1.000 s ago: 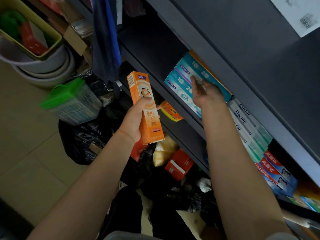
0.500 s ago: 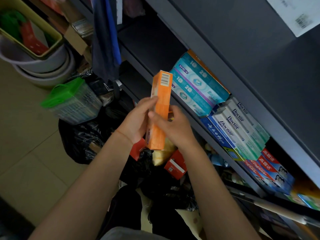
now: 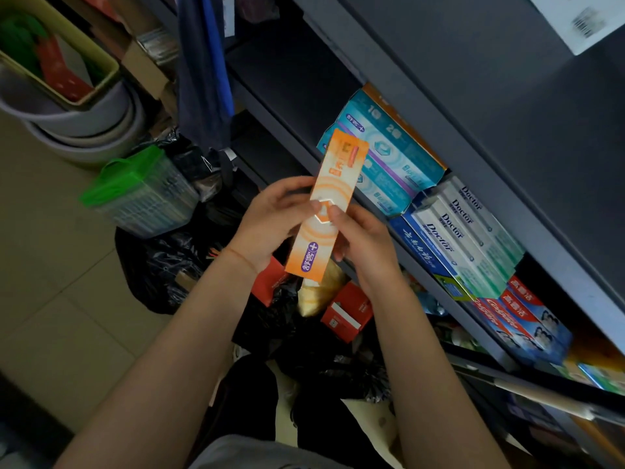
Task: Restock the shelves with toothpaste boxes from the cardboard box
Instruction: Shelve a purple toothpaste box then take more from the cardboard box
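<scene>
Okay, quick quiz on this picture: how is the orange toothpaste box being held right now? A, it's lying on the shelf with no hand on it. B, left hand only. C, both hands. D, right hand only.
C: the orange toothpaste box is held in front of the shelf, with the left hand gripping its left side and the right hand gripping its right side.

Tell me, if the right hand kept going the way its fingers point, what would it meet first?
The right hand already grips the orange box, so that comes first. Beyond it sits the left hand, gripping the same box from the other side. Depth is hard to judge.
</scene>
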Action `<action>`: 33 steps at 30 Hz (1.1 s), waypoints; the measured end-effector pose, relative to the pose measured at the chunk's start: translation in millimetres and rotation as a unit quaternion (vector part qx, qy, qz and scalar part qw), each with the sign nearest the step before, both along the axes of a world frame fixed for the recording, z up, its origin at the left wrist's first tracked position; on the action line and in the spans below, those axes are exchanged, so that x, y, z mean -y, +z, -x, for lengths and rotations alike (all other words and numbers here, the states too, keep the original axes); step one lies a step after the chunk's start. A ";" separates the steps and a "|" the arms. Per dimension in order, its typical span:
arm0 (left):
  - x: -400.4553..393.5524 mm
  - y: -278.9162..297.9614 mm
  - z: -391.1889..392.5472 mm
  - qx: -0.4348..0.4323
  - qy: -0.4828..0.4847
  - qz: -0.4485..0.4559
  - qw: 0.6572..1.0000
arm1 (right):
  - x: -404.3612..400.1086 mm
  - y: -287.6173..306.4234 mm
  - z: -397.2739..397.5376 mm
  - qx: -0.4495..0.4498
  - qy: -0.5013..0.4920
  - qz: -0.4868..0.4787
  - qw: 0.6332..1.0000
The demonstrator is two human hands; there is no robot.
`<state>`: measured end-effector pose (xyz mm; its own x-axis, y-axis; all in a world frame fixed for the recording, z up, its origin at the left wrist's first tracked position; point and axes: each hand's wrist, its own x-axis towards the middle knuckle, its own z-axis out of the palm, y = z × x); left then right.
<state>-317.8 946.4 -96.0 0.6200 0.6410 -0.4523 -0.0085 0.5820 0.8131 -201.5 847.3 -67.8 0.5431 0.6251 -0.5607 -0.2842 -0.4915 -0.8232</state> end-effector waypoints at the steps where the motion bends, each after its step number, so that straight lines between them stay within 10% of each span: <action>1: 0.0 -0.1 -1.2 -0.021 0.003 -0.062 0.998 | -1.0 0.5 0.3 0.014 0.007 0.013 1.000; 8: -15.6 2.3 -13.6 -0.107 -0.073 -0.337 0.933 | -11.1 7.8 -1.8 -0.135 -0.154 -0.042 0.978; 15: -44.0 -4.6 -59.6 -0.084 0.097 -0.054 0.990 | -31.7 6.6 -23.0 -0.250 -0.299 -0.165 0.906; 33: -72.8 -17.0 -124.3 -0.134 0.007 -0.183 0.974 | -24.8 -42.1 -53.0 -0.252 -0.250 0.000 0.935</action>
<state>-193.5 1019.1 -113.0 0.5010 0.7972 -0.3367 0.2270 0.2544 0.9401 -148.5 872.1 -109.9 0.4340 0.3633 -0.8244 -0.8303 -0.1938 -0.5225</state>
